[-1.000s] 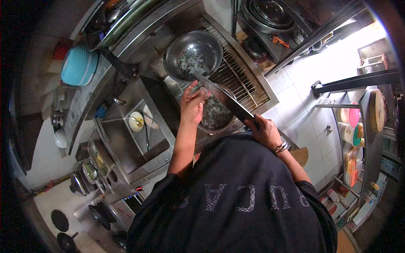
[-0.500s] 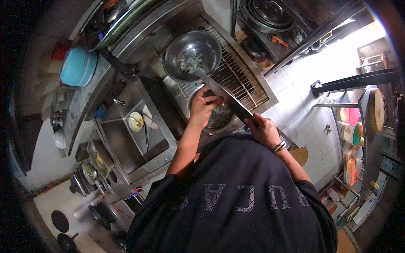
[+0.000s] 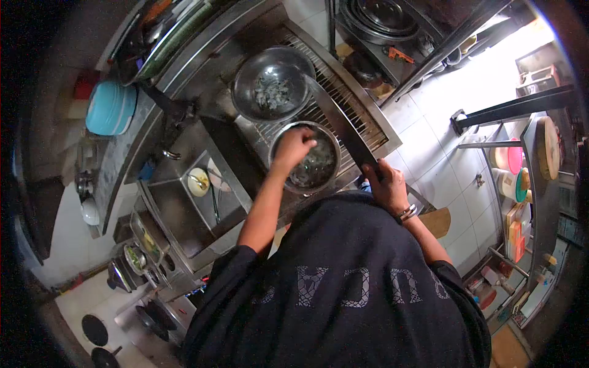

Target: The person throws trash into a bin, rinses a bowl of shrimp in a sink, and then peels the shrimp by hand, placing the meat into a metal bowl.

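Note:
My right hand (image 3: 389, 185) is closed around the handle of a long knife (image 3: 343, 126). Its broad blade slants up and left, with the tip at the right rim of the far metal bowl (image 3: 245, 76). Pale, translucent pieces that look like peeled shrimp (image 3: 272, 93) lie inside that bowl. My left hand (image 3: 294, 147) reaches over the near metal bowl (image 3: 337, 168), its fingers curled down inside the rim. Whatever the fingertips hold is hidden. Dark, wet-looking contents (image 3: 316, 162) fill the near bowl, too blurred to name.
Both bowls stand on a metal grate (image 3: 356, 116) beside a steel sink (image 3: 178, 214), which holds a small yellowish bowl (image 3: 197, 182). A faucet (image 3: 172, 155) juts over the sink. A turquoise container (image 3: 111, 108) sits on the left ledge. Shelving (image 3: 534, 202) stands at right.
My left hand has moved from beside the knife blade down into the near bowl. The knife tip has shifted from inside the far bowl to its right rim.

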### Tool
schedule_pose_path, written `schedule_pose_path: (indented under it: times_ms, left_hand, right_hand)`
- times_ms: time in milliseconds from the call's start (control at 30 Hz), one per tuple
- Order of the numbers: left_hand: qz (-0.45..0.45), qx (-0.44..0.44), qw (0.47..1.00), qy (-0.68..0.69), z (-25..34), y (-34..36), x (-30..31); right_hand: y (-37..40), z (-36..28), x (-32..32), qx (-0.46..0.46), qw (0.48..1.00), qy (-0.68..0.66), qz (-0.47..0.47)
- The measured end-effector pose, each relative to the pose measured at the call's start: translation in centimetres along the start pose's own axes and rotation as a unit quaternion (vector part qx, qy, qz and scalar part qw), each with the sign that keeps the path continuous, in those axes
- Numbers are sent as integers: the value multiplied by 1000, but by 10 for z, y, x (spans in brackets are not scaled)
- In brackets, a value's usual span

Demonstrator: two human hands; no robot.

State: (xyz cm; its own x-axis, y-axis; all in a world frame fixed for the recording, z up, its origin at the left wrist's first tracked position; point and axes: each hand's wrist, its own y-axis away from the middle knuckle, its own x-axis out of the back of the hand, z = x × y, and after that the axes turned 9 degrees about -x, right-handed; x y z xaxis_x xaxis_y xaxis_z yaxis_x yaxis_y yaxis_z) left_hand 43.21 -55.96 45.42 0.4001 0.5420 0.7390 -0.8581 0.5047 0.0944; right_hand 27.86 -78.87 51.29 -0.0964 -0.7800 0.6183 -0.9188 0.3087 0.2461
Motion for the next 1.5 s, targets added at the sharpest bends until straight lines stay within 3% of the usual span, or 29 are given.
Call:
schedule_pose_path:
  times_ms: [133,200,233,300,333,400,433,500,567,667,867,1200,1267,1300,1367,1500]
  left_hand:
    - [47,-81,992,-82,-38,13,-63]
    - [-68,-19,992,-102,-28,18,-58]
    - [-67,-17,992,-102,-24,20,-53]
    - [-75,93,986,119,-14,24,-38]
    - [-74,94,986,119,-16,27,-35]
    - [30,62,950,304,-23,33,-29]
    - [31,62,950,303,-25,35,-27]
    - [104,117,798,582,-24,38,-19]
    - [140,157,784,585,-19,40,-9]
    - [194,117,679,699,-13,40,0]
    - [231,16,630,741,-11,38,4]
    - [240,42,679,693,2,39,20]
    - [216,27,737,640,3,39,24]
    - [215,28,737,640,6,39,25]
    - [79,28,843,532,15,41,31]
    - [97,77,878,462,16,29,36]
  right_hand:
    - [2,-5,3,-12,1000,11,-16]
    - [2,-6,5,-5,1000,21,-16]
    - [2,-7,6,-16,999,27,-24]
    - [3,-7,5,-27,999,31,-34]
    - [3,-6,4,-28,999,28,-33]
    - [2,-7,4,-30,999,25,-32]
    - [2,-10,6,-31,998,34,-48]
    - [1,-13,7,-29,997,43,-65]
    - [2,-14,7,0,994,56,-89]
    - [1,-12,5,22,993,42,-104]
    - [1,-17,4,31,992,45,-118]
    - [5,-20,8,25,991,42,-121]
    - [5,-18,7,29,990,74,-120]
    - [5,-17,7,28,990,74,-119]
    - [4,-14,5,37,990,69,-119]
    - [6,-14,3,31,995,45,-89]
